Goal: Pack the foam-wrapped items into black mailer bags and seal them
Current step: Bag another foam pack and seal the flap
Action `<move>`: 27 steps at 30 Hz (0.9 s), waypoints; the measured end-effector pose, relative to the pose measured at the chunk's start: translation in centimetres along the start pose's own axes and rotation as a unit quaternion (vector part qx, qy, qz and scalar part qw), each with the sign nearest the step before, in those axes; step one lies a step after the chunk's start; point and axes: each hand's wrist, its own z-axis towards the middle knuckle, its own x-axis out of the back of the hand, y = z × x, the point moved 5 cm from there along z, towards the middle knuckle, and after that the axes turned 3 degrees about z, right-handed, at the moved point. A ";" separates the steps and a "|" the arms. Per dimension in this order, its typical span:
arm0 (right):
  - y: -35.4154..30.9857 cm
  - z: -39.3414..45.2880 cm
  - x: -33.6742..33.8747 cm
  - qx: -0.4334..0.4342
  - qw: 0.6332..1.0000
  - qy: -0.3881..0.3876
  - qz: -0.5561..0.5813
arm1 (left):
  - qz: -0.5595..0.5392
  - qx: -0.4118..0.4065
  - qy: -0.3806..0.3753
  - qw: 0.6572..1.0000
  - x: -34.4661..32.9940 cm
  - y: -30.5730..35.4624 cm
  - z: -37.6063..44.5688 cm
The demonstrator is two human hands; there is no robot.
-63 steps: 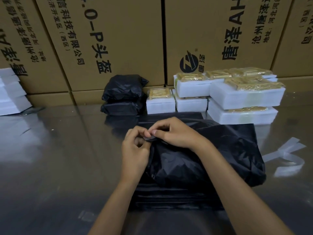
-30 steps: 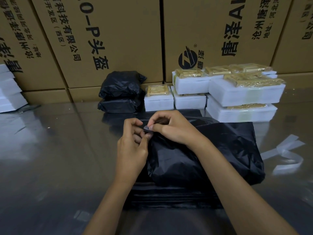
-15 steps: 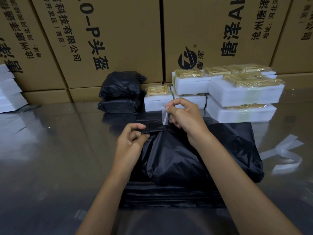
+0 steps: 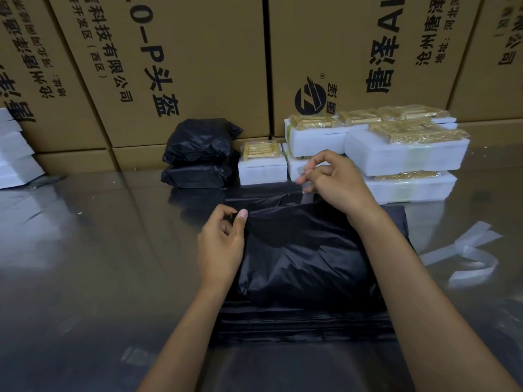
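Observation:
A filled black mailer bag [image 4: 305,258] lies in front of me on a stack of flat black bags [image 4: 305,323]. My left hand [image 4: 222,244] pinches the left corner of its flap between thumb and fingers. My right hand [image 4: 336,181] pinches a clear adhesive-strip liner [image 4: 307,195], lifted above the flap's far edge. Behind stand several white foam-wrapped items [image 4: 404,152] topped with yellow packets. Two sealed black bags [image 4: 199,154] are stacked at the back, left of the foam.
Tall cardboard cartons [image 4: 184,66] wall off the back. The table [image 4: 85,264] is shiny metal. Peeled clear liner strips [image 4: 469,250] lie at the right. More white foam pieces [image 4: 14,154] sit at the far left edge.
My right hand has peeled the clear liner away from the flap corner and pulled it right and up. My left hand stays pinching the flap's left corner.

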 end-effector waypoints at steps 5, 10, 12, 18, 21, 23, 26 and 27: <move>1.5 0.6 2.7 0.029 0.993 0.019 -0.117 | 0.242 0.031 -0.066 0.968 -1.6 -0.2 -1.3; 3.5 0.6 5.2 -0.004 0.988 0.022 -0.150 | 0.308 0.020 -0.189 0.932 -3.4 -0.3 -2.0; 3.8 0.5 6.4 -0.016 0.986 0.031 -0.162 | 0.290 0.023 -0.197 0.936 -3.0 -0.6 -1.8; 5.6 -2.2 9.9 -0.059 0.969 0.016 -0.241 | 0.153 -0.044 -0.150 0.976 -0.5 1.5 -1.2; 8.2 -4.1 11.8 -0.090 0.951 0.025 -0.294 | 0.054 -0.148 -0.168 0.973 -0.4 6.0 -2.0; 9.9 -5.2 13.2 -0.093 0.943 0.049 -0.316 | 0.054 -0.176 -0.251 0.950 -2.3 8.6 -3.2; 12.1 -6.3 14.7 -0.107 0.938 0.069 -0.323 | 0.160 -0.212 -0.372 0.889 -6.1 10.8 -5.2; 12.7 -6.4 15.2 -0.113 0.934 0.070 -0.331 | 0.196 -0.226 -0.391 0.870 -7.3 11.3 -5.7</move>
